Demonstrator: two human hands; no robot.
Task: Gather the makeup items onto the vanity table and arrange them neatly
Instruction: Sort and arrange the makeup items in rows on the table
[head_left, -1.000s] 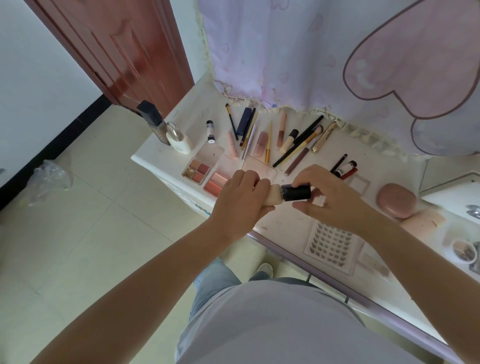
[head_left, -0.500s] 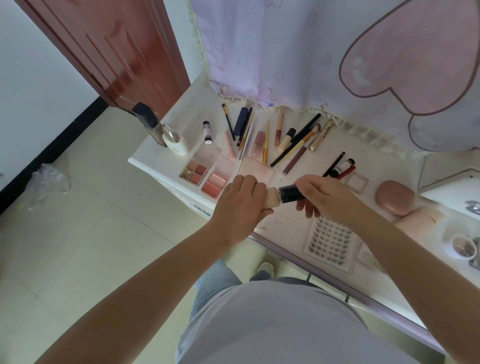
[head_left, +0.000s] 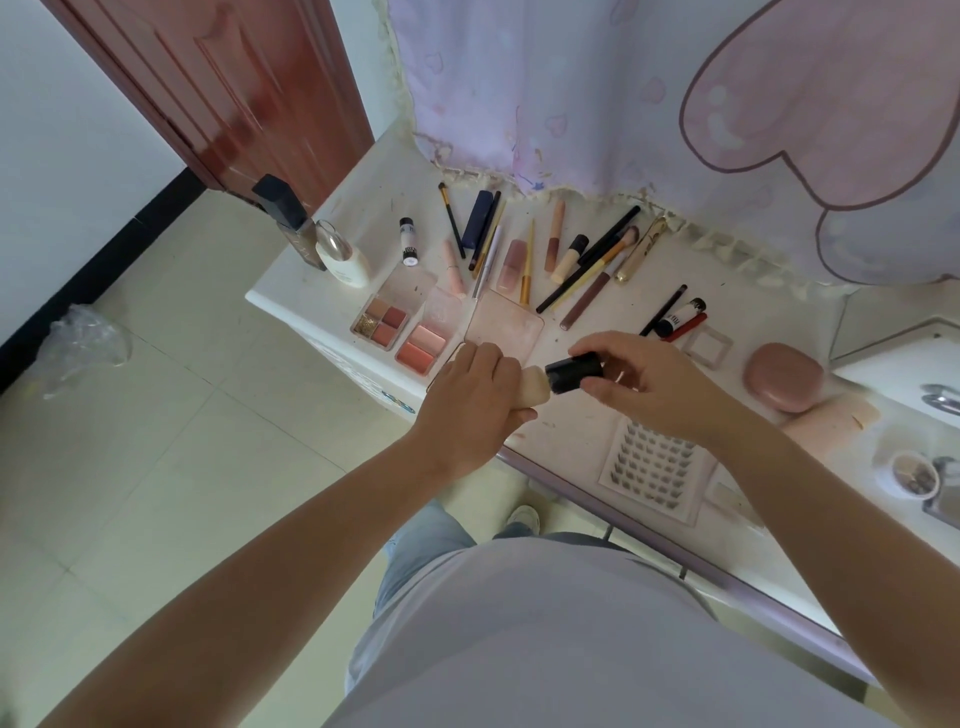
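The left hand (head_left: 475, 402) grasps the beige body of a foundation bottle (head_left: 535, 385), fingers curled around it. The right hand (head_left: 647, 382) pinches the bottle's black cap (head_left: 574, 371) between thumb and fingertips. The bottle lies roughly horizontal between the 2 hands, held just above the front edge of the white vanity table (head_left: 587, 436).

Directly beyond the grip lies a clear pink tray (head_left: 506, 327). Beyond and left of the grip sit 2 open palettes (head_left: 384, 325), side by side. Farther beyond, a row of brushes, pencils and tubes (head_left: 524, 249) lies across the tabletop below a lilac curtain (head_left: 571, 93). Right of the grip rests a round pink compact (head_left: 782, 376). Nearer than the grip, on the right, lies a lash tray (head_left: 652, 467). At the far left corner stand a dark-capped bottle (head_left: 288, 218) and a white bottle (head_left: 343, 257), touching.
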